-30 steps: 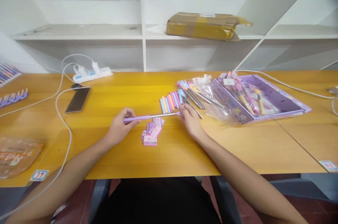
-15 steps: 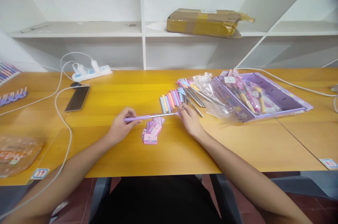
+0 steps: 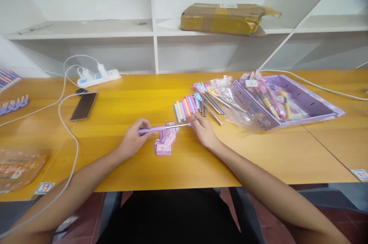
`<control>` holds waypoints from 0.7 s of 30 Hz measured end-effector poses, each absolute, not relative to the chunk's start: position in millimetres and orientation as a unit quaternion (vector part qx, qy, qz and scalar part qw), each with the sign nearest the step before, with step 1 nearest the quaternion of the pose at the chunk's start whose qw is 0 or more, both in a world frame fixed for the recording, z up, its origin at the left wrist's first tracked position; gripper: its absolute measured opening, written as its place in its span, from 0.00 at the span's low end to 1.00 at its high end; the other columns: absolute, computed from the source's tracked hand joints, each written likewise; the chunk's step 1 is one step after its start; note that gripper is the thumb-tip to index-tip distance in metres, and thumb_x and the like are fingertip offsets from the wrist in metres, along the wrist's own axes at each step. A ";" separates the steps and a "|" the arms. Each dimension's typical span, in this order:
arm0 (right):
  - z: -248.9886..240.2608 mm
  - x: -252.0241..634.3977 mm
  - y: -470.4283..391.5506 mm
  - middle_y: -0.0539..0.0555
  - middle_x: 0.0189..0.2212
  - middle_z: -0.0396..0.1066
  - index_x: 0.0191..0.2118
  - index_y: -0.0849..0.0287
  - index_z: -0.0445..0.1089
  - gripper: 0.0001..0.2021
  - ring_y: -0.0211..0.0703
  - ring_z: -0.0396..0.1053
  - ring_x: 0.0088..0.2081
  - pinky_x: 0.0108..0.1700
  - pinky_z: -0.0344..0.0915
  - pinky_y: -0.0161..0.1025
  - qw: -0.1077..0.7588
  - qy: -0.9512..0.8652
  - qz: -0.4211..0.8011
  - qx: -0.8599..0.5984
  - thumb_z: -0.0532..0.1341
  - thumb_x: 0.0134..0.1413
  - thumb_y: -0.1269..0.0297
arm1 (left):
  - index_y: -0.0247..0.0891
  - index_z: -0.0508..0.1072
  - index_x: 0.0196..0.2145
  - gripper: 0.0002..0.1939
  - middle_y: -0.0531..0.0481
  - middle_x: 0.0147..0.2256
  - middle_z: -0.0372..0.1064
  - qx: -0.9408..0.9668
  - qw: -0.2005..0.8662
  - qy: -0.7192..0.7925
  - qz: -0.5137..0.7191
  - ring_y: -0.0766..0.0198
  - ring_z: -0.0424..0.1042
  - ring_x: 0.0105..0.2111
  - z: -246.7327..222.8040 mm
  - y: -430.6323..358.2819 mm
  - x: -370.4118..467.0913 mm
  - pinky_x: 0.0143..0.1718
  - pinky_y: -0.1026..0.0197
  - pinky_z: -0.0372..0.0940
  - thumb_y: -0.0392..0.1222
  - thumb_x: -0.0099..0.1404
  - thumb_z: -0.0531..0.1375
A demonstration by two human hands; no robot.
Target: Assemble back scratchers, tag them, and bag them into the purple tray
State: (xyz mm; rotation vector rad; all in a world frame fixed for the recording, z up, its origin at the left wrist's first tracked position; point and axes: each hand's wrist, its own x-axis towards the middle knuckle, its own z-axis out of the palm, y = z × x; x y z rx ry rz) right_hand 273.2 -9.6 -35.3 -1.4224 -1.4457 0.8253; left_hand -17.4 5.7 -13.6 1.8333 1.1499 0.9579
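Observation:
A back scratcher with a purple handle (image 3: 152, 129) and a thin metal rod (image 3: 176, 126) is held level above the table. My left hand (image 3: 136, 136) is closed around the handle. At the other end, my right hand (image 3: 203, 129) pinches the purple tip, which its fingers mostly hide. Just below the back scratcher lies a loose pile of small pink and purple cards (image 3: 165, 142). Beyond my right hand is a row of blue, yellow and pink handle tubes (image 3: 184, 107). Beside them, metal rods with coloured hand-shaped heads (image 3: 211, 102) lie in a heap.
At the right, a purple box (image 3: 304, 100) contains wrapped items, with clear plastic bags (image 3: 240, 111) beside it. A phone (image 3: 83, 106), a power strip (image 3: 99, 78) and white cables (image 3: 75, 136) occupy the left. A taped carton (image 3: 221, 19) sits on the shelf.
My hands have come slightly closer together, and less of the metal rod shows between them. The view has shifted a little; the cards and loose parts stay in place.

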 end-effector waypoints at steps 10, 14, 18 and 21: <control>-35.4 267.3 -14.6 0.49 0.27 0.66 0.30 0.54 0.61 0.13 0.43 0.64 0.33 0.39 0.58 0.39 0.454 -0.589 0.329 -0.582 0.52 0.64 0.54 | 0.41 0.67 0.35 0.11 0.58 0.30 0.62 0.721 0.388 0.435 0.375 0.68 0.62 0.28 -25.5 4.7 -14.1 0.31 0.64 0.57 0.44 0.65 0.67; -36.6 265.6 -16.3 0.49 0.27 0.66 0.30 0.54 0.62 0.13 0.43 0.64 0.33 0.39 0.58 0.40 0.453 -0.586 0.329 -0.586 0.51 0.64 0.54 | 0.41 0.67 0.36 0.11 0.58 0.29 0.62 0.721 0.393 0.429 0.377 0.68 0.61 0.28 -27.9 3.7 -11.5 0.32 0.64 0.57 0.44 0.66 0.67; -37.0 264.2 -17.3 0.49 0.28 0.68 0.30 0.54 0.62 0.14 0.44 0.65 0.33 0.40 0.58 0.40 0.444 -0.592 0.326 -0.588 0.51 0.64 0.54 | 0.41 0.67 0.36 0.11 0.58 0.29 0.62 0.722 0.393 0.432 0.371 0.67 0.62 0.28 -29.0 3.6 -9.3 0.32 0.64 0.57 0.45 0.66 0.67; -36.5 263.8 -18.0 0.50 0.28 0.69 0.30 0.54 0.62 0.14 0.44 0.66 0.33 0.40 0.59 0.40 0.440 -0.596 0.322 -0.589 0.51 0.65 0.54 | 0.41 0.67 0.36 0.12 0.57 0.29 0.63 0.726 0.392 0.432 0.365 0.67 0.63 0.29 -30.4 3.3 -7.8 0.32 0.63 0.58 0.46 0.66 0.67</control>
